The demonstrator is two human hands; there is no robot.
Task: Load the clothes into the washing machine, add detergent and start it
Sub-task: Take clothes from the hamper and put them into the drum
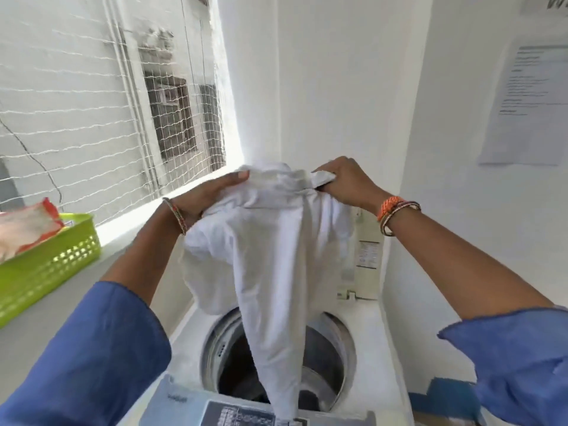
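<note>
White garment [270,247] hanging over the washing machine's open drum [276,364]

Left hand [212,195] and right hand [344,182] are both gripping its top edge — cloth is trailing straight down, its tail dipping toward the drum's near rim.

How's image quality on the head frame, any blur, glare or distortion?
Head view: wide-angle bending curves the walls and the netted window; daylight there blows out the sill; left hand, right hand and white garment show slight motion softness; wall notice text unreadable; washer drum interior dark, contents indistinct.
</note>
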